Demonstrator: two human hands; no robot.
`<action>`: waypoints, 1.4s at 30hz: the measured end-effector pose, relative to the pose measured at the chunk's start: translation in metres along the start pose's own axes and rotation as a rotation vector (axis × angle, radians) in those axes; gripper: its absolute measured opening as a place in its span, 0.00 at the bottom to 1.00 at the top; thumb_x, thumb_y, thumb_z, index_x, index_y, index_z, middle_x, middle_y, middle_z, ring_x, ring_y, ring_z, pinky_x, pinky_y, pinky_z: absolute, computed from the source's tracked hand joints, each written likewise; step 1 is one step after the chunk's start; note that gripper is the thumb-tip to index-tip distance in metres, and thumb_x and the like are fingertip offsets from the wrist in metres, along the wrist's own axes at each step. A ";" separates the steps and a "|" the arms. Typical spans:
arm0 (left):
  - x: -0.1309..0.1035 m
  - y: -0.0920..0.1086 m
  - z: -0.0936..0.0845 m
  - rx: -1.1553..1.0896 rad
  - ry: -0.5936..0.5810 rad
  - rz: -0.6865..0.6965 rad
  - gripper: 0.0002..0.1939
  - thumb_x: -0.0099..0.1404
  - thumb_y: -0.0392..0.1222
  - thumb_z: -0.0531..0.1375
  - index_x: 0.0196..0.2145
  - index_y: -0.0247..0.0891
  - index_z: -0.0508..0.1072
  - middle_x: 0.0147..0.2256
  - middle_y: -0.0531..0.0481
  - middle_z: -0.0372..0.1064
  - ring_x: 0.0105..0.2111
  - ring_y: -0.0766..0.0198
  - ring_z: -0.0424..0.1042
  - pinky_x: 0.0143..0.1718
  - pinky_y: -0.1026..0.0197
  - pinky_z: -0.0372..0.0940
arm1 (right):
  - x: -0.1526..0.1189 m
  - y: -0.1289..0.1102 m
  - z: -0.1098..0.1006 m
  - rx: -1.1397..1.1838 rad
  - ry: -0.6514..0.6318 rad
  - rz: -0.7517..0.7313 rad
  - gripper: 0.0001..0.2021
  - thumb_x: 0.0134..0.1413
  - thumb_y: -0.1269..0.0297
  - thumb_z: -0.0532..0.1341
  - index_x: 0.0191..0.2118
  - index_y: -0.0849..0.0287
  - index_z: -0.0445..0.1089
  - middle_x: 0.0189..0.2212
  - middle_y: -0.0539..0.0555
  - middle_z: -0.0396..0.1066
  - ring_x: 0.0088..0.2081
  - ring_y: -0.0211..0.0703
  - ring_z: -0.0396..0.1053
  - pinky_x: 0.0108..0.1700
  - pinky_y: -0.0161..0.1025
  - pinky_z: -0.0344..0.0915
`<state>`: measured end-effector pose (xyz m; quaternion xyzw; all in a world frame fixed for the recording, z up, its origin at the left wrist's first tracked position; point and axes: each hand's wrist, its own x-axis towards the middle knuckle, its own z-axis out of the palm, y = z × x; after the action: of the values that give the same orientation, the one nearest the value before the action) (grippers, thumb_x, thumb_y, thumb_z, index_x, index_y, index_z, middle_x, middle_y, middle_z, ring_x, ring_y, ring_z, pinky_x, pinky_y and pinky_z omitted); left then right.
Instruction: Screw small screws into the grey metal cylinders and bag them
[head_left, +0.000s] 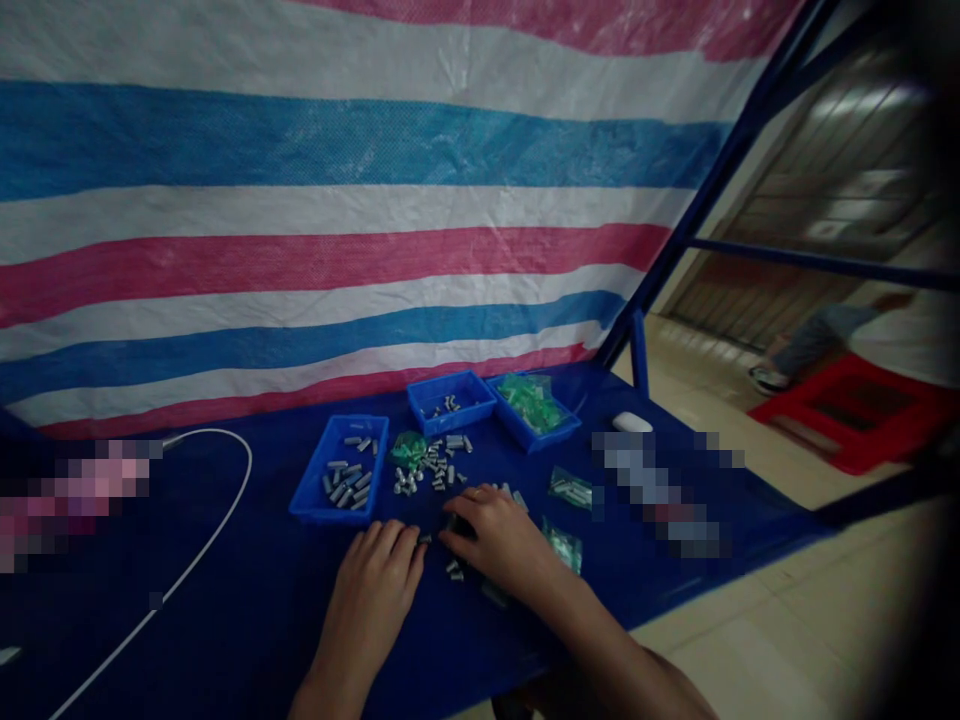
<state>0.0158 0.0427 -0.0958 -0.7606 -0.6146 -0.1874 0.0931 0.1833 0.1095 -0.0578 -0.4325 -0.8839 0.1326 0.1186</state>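
Observation:
My left hand [375,580] is closed over the blue tabletop, with a small metal piece [425,539] showing at its fingertips. Just right of it, my right hand [502,535] curls thumb and fingers around a dark gap; what they hold is hidden. Below the right fingertips lie a few small metal screws [454,572]. Beyond both hands spreads a loose pile of metal screws and cylinders [439,465], beside a green packet [409,450]. Several metal cylinders [514,497] lie partly behind my right hand.
Blue trays hold metal cylinders [306,500], a few small pieces [420,420] and green packets [534,402]. Two filled clear bags [571,488] [564,548] and a white object [632,423] lie rightward. A white cable [202,560] crosses the left. A striped sheet [337,140] hangs behind.

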 end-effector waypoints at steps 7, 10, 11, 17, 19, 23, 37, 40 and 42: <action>0.015 0.004 -0.004 -0.113 -0.019 -0.046 0.10 0.64 0.35 0.53 0.42 0.38 0.71 0.35 0.48 0.70 0.34 0.60 0.72 0.34 0.60 0.67 | 0.009 -0.004 -0.001 -0.038 0.021 0.018 0.13 0.53 0.69 0.58 0.46 0.57 0.70 0.39 0.57 0.74 0.43 0.49 0.69 0.47 0.42 0.62; 0.012 0.006 -0.008 -0.292 0.114 -0.134 0.10 0.66 0.36 0.51 0.42 0.39 0.70 0.36 0.48 0.69 0.35 0.61 0.72 0.36 0.62 0.66 | 0.012 -0.002 0.000 -0.035 0.053 0.013 0.17 0.53 0.70 0.57 0.49 0.58 0.68 0.40 0.57 0.73 0.43 0.50 0.70 0.46 0.42 0.63; 0.010 0.006 -0.010 -0.364 0.155 -0.170 0.10 0.66 0.36 0.50 0.41 0.39 0.70 0.36 0.48 0.69 0.35 0.62 0.72 0.36 0.62 0.66 | 0.014 -0.001 0.001 -0.019 0.066 0.011 0.17 0.53 0.71 0.56 0.50 0.58 0.67 0.40 0.57 0.72 0.42 0.49 0.70 0.45 0.42 0.64; 0.015 0.012 -0.017 -0.785 0.187 -0.395 0.11 0.67 0.40 0.49 0.37 0.38 0.71 0.31 0.49 0.68 0.26 0.66 0.67 0.29 0.64 0.62 | 0.024 -0.001 0.008 0.378 0.249 -0.039 0.20 0.51 0.74 0.55 0.50 0.54 0.67 0.45 0.55 0.70 0.39 0.42 0.72 0.42 0.40 0.69; 0.023 0.014 -0.016 -0.916 0.186 -0.468 0.12 0.67 0.43 0.50 0.37 0.38 0.71 0.32 0.48 0.69 0.27 0.66 0.67 0.28 0.65 0.61 | 0.027 -0.005 0.009 0.597 0.318 0.020 0.19 0.50 0.71 0.58 0.50 0.55 0.67 0.42 0.55 0.72 0.38 0.43 0.73 0.42 0.41 0.70; 0.038 0.016 -0.011 -1.192 0.165 -0.608 0.16 0.65 0.50 0.51 0.36 0.35 0.71 0.26 0.50 0.68 0.23 0.67 0.65 0.23 0.67 0.59 | 0.028 -0.012 0.013 0.934 0.322 0.099 0.16 0.51 0.63 0.61 0.47 0.58 0.67 0.38 0.55 0.75 0.40 0.46 0.74 0.44 0.44 0.70; 0.027 0.015 -0.002 -1.354 0.237 -0.711 0.17 0.61 0.53 0.57 0.34 0.35 0.72 0.23 0.52 0.66 0.22 0.68 0.63 0.22 0.68 0.58 | 0.021 -0.027 0.017 0.847 0.328 0.054 0.13 0.51 0.68 0.60 0.44 0.54 0.69 0.38 0.53 0.75 0.37 0.43 0.73 0.40 0.40 0.70; 0.028 0.016 -0.003 -1.342 0.268 -0.668 0.16 0.60 0.52 0.58 0.36 0.35 0.73 0.26 0.49 0.70 0.26 0.65 0.67 0.26 0.66 0.61 | 0.019 -0.029 0.015 0.799 0.330 0.039 0.13 0.51 0.68 0.60 0.44 0.54 0.69 0.38 0.53 0.75 0.36 0.43 0.73 0.39 0.39 0.70; 0.028 0.017 -0.004 -1.344 0.287 -0.648 0.15 0.60 0.51 0.58 0.35 0.35 0.73 0.29 0.48 0.72 0.29 0.63 0.70 0.30 0.65 0.63 | 0.018 -0.031 0.013 0.770 0.335 0.040 0.12 0.51 0.68 0.60 0.43 0.55 0.70 0.38 0.53 0.74 0.35 0.43 0.73 0.39 0.39 0.70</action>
<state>0.0364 0.0624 -0.0800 -0.4031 -0.5426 -0.6367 -0.3709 0.1458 0.1038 -0.0577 -0.3891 -0.7297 0.3834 0.4113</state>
